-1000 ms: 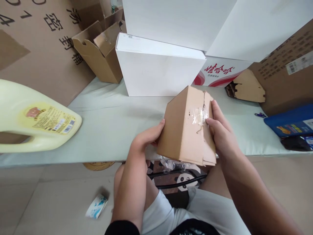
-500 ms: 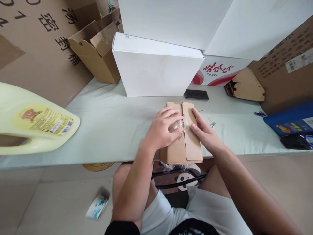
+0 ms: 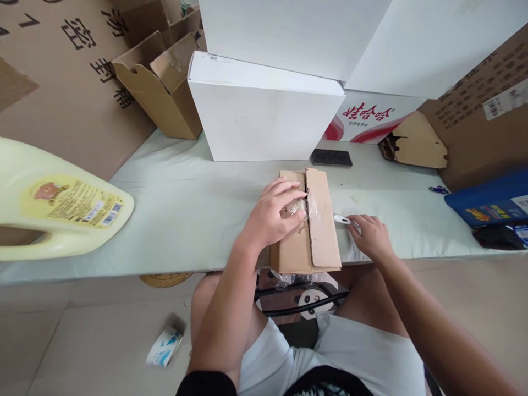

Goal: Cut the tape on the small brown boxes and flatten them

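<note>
A small brown cardboard box [image 3: 324, 236] lies on the table's front edge, its top flaps meeting at a seam with torn clear tape [image 3: 297, 205] along it. My left hand [image 3: 274, 212] holds the box by its left flap, fingers curved toward the seam and the thumb lower down. Right of the box, my right hand [image 3: 371, 236] is closed on a white box cutter [image 3: 341, 219], whose tip points left at the box's side. Part of the cutter is hidden by my fingers.
White boxes [image 3: 264, 121] stand behind, with a black phone [image 3: 331, 158] by their foot. To the left is a pale yellow jug [image 3: 82, 206]; an opened carton [image 3: 165, 93] sits at the back left. A blue package [image 3: 487, 201] lies right. A tape roll [image 3: 165, 346] rests on the floor.
My right hand has left the box's right flap, moved right and down, and taken hold of the white box cutter. My left hand stays on the box.
</note>
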Demonstrator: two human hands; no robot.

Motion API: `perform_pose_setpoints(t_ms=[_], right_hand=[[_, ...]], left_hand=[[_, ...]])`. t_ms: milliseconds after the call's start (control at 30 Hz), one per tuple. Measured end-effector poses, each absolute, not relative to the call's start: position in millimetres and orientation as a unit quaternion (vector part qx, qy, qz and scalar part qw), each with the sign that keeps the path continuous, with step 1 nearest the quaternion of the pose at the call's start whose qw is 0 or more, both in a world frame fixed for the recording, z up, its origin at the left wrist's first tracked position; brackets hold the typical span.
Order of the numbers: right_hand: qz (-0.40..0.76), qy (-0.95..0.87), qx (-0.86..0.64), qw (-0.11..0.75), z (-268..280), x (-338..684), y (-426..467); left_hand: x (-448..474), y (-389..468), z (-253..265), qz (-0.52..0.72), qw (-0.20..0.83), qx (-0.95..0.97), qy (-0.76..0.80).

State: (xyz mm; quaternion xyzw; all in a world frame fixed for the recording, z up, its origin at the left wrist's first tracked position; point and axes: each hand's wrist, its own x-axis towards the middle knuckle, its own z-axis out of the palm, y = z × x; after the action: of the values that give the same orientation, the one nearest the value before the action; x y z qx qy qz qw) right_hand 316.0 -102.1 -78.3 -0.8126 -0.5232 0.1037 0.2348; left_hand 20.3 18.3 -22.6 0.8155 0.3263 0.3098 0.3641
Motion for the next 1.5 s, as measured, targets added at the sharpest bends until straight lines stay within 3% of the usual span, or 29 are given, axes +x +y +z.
perform_pose_setpoints(t_ms=[167,333,400,633,900,1500], right_hand=[[0.121,-0.450,-0.786,0.405,-53,305,-100],[0.155,-0.408,-0.651,0.620,-6,262,-98],[0.183,-0.421,-0.606,0.650,10,239,-102],[0.206,-0.549,-0.664,0.464,15,187,-114],[0.131,-0.622,-0.671,0.382,15,180,-97],[0.104,-0.634,-0.691,0.333,26,176,-94]], left_hand=[[18,17,-22,0.309,0.364,0.815,0.327],[19,18,-22,0.316,0.357,0.816,0.326],[20,19,-23,0.318,0.360,0.814,0.326],[19,18,-25,0.332,0.350,0.812,0.327],[20,17,-24,0.320,0.351,0.820,0.320],[21,18,-27,0.324,0.340,0.826,0.312]])
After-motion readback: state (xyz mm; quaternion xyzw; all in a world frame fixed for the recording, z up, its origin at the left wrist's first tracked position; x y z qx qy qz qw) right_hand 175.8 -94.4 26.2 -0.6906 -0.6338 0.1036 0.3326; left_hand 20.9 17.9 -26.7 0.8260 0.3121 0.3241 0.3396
